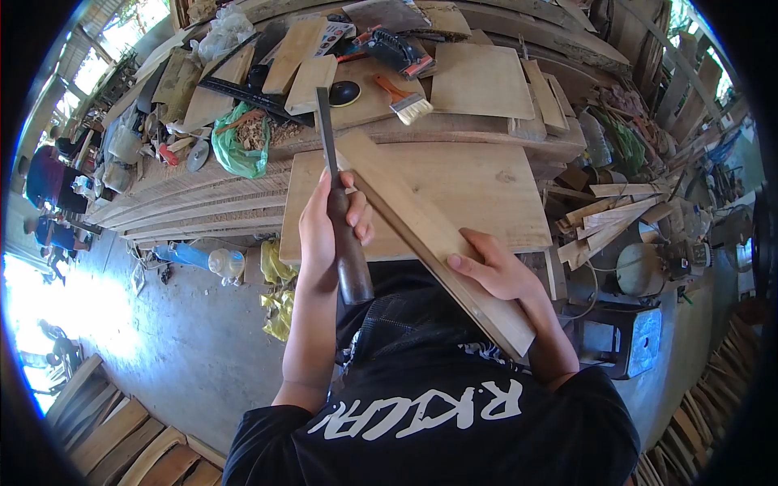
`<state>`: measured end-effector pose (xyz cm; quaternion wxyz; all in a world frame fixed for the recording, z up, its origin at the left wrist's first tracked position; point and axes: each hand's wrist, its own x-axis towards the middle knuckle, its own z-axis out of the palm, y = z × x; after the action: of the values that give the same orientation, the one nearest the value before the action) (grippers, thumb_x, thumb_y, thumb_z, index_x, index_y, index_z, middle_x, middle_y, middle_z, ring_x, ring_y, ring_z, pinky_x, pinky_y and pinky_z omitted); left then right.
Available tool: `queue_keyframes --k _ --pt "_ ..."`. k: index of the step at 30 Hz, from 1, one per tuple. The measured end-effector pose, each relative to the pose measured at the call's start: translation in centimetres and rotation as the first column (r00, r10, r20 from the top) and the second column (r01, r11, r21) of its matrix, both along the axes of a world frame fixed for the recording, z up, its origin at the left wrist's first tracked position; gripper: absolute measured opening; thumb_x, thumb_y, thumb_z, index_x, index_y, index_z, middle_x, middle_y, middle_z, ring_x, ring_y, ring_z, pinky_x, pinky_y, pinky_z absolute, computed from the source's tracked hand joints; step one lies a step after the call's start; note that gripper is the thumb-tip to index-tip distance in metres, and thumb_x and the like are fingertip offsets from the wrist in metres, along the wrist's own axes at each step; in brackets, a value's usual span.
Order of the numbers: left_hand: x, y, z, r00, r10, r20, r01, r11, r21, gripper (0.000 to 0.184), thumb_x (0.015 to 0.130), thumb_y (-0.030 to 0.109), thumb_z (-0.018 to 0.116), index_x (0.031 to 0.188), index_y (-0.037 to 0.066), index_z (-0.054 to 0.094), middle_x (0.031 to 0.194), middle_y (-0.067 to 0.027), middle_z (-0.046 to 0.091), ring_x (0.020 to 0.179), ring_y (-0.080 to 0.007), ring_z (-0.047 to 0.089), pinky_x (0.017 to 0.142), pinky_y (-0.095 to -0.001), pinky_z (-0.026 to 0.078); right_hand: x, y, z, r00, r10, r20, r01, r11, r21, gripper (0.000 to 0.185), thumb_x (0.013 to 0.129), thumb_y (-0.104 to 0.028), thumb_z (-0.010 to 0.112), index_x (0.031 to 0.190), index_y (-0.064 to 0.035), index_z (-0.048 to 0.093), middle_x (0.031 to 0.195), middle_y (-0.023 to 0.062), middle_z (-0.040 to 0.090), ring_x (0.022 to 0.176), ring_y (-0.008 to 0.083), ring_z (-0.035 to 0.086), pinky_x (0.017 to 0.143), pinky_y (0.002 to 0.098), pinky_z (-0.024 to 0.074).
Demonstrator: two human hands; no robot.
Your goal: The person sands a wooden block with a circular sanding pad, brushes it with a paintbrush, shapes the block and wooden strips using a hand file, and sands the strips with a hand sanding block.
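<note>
the left hand holds a chisel at centre, blade toward the top; the right hand grips a board slanting to lower right. no cutting seems under way; how much is worked, i cannot tell. a brush lies on the worktop, upper centre.

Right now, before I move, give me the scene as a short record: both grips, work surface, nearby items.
Left grip: closed around a chisel, blade upward in view
Right grip: holds a wooden strip nearer its lower end
Strip angle: slanted across the view
Work surface: flat pale board
Strip-to-board contact: cannot tell
Beyond board: paintbrush, bristles toward the person
Left of board: green plastic bag
</note>
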<state>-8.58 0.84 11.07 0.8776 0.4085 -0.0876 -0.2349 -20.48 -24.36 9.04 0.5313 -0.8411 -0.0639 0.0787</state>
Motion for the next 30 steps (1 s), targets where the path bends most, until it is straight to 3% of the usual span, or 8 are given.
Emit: queue_keyframes --k 9,15,18,20,22,24,26,30 --pt "-4.1 -1.3 -0.3 0.995 -0.048 -0.088 0.05 0.998 0.023 0.035 0.113 0.044 0.035 0.11 0.012 0.047 0.062 -0.0001 0.039 0.049 -0.0137 0.042 0.046 -0.0293 0.039 1.7 2.0 -2.2 0.964 -0.258 -0.071 0.267 0.916 0.3 0.055 0.105 -0.043 0.06 0.122 0.0089 0.063 0.092 0.0106 0.068 0.083 0.0152 0.06 0.075 0.0307 0.0492" --pt "-7.2 -2.8 -1.9 0.954 -0.295 -0.051 0.299 0.935 0.19 0.043 0.114 0.041 0.029 0.108 0.004 0.05 0.059 -0.0046 0.048 0.046 -0.016 0.05 0.046 -0.0295 0.046 4.8 1.3 -2.8 0.849 -0.493 -0.188 0.525 0.751 0.402 0.068 0.104 -0.047 0.06 0.143 0.0092 0.052 0.129 0.0185 0.066 0.116 0.0192 0.06 0.103 0.0307 0.0453" --pt "-7.5 -2.5 -2.3 0.921 -0.389 0.016 0.362 0.871 0.331 0.045 0.114 0.039 0.031 0.107 0.0 0.054 0.06 -0.0043 0.054 0.047 -0.0124 0.052 0.047 -0.0264 0.046 7.0 -0.1 -4.7 0.777 -0.621 -0.101 0.615 0.715 0.333 0.07 0.104 -0.046 0.062 0.145 0.0089 0.048 0.121 0.017 0.068 0.117 0.0166 0.06 0.1 0.03 0.0464" --pt "-7.4 -2.4 -2.1 0.901 -0.423 0.095 0.324 0.804 0.499 0.045 0.114 0.038 0.034 0.108 -0.001 0.055 0.061 -0.0034 0.055 0.047 -0.0106 0.052 0.048 -0.0252 0.045 8.3 -1.7 -5.1 0.805 -0.593 -0.004 0.566 0.767 0.301 0.059 0.102 -0.037 0.067 0.141 0.0036 0.048 0.106 0.0121 0.069 0.099 0.0144 0.066 0.084 0.0317 0.0517" --pt "-7.3 -2.3 -2.8 0.909 -0.362 0.206 0.165 0.767 0.62 0.035 0.113 0.03 0.044 0.114 -0.002 0.059 0.061 -0.0027 0.056 0.049 -0.0086 0.051 0.05 -0.0239 0.042 8.9 -2.3 -5.2 0.837 -0.547 0.017 0.47 0.734 0.49 0.052 0.102 -0.032 0.069 0.137 0.0007 0.049 0.098 0.0085 0.068 0.085 0.0128 0.067 0.073 0.0331 0.0523" --pt "-7.0 -2.3 -2.3 0.878 -0.341 0.336 -0.014 0.683 0.731 0.03 0.111 0.024 0.048 0.119 -0.003 0.059 0.063 -0.0031 0.057 0.052 -0.0081 0.052 0.051 -0.0246 0.042 9.9 -2.9 -6.9 0.789 -0.585 0.191 0.465 0.77 0.438 0.047 0.1 -0.026 0.07 0.134 0.0001 0.05 0.09 0.0091 0.068 0.067 0.0131 0.061 0.06 0.0338 0.0467" --pt "-6.9 -2.4 -2.8 0.826 -0.33 0.456 -0.152 0.648 0.746 0.03 0.107 0.018 0.054 0.127 -0.005 0.058 0.069 -0.0077 0.058 0.058 -0.0156 0.055 0.059 -0.0308 0.044 10.3 -3.0 -7.6 0.727 -0.575 0.375 0.512 0.818 0.262 0.046 0.1 -0.024 0.07 0.133 0.0007 0.051 0.085 0.0098 0.067 0.065 0.0126 0.058 0.057 0.0328 0.0437" --pt "-7.0 -3.0 -4.2 0.728 -0.319 0.606 -0.338 0.601 0.724 0.043 0.105 0.015 0.055 0.143 -0.005 0.05 0.073 -0.014 0.059 0.062 -0.0255 0.058 0.068 -0.037 0.049 9.6 -2.0 -7.5 0.761 -0.547 0.35 0.525 0.835 0.163 0.043 0.099 -0.023 0.07 0.13 0.0019 0.055 0.078 0.0106 0.066 0.064 0.0132 0.057 0.057 0.0321 0.043"
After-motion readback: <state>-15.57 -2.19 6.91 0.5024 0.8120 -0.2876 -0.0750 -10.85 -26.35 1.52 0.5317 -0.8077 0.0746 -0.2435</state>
